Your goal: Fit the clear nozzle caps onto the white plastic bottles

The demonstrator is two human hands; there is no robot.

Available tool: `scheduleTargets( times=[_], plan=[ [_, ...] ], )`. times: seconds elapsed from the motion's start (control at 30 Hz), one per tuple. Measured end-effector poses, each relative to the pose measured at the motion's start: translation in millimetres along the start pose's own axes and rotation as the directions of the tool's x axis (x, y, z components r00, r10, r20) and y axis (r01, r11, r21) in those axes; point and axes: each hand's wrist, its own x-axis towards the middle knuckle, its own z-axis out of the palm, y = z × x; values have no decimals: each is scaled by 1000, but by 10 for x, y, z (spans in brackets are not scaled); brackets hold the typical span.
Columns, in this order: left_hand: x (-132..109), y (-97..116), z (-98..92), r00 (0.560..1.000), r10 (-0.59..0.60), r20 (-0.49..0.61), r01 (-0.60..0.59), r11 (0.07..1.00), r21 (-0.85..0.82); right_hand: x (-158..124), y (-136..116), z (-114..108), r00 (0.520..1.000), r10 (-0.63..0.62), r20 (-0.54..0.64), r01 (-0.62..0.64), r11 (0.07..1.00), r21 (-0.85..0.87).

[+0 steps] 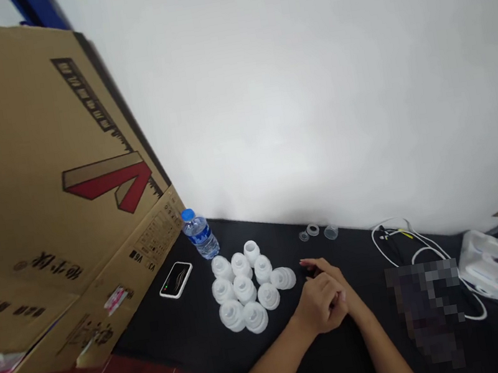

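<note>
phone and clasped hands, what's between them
Head view: frosted white plastic cup-shaped parts lie between the white-framed black smartphone and the clasped bare hands.

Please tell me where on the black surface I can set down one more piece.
Bare black surface lies below the phone, beside the white plastic pieces; another patch lies between those pieces and the clear rings, above the clasped hands. It is crowded around the pieces and the water bottle.

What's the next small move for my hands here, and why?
Probably unclasp your hands and reach for the frosted plastic cup lying on its side: it looks like the piece nearest them, while the other cups in the cluster mostly sit upright.
</note>
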Motion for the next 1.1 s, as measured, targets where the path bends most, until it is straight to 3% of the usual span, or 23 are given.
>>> scheduleTargets(
  times=[0.2, 0.33, 0.53, 0.7, 0.87, 0.93, 1.0, 1.03, 1.07, 1.1],
  plan=[
    [46, -3, -52, 993, -101, 60, 103, 994, -41, 159, 206, -149, 983, -54, -174, 34, 993, -117],
    [43, -57, -39, 980, -178, 84, 181, 983, -25, 298, 231, -80, 971, -128, -201, 91, 978, -186],
    [34, -44, 21, 985, -135, 110, 141, 989, -43, 613, 59, -47, 936, -292, -198, 240, 938, -250],
    [14, -70, 96, 983, -144, 112, 149, 988, -41, 579, -69, -77, 975, -214, -65, 200, 964, -174],
    [57, -131, 258, 972, -99, 213, 109, 994, -32, 466, 5, -190, 980, -164, -110, 151, 981, -121],
    [11, -49, 272, 962, -8, 273, 15, 1000, -25, 471, 47, -229, 981, -162, -110, 150, 983, -110],
    [-168, 106, 146, 945, 128, 301, -137, 991, 9, 482, 82, -255, 977, -160, -141, 144, 982, -119],
    [-319, 198, 7, 952, 160, 261, -183, 981, 66, 485, 95, -264, 976, -157, -153, 138, 982, -128],
    [-511, 289, -186, 970, 172, 173, -196, 971, 138, 486, 104, -272, 976, -150, -158, 130, 983, -133],
    [-738, 374, -433, 989, 148, 16, -148, 962, 231, 485, 109, -277, 977, -143, -155, 121, 982, -142]
  ],
)
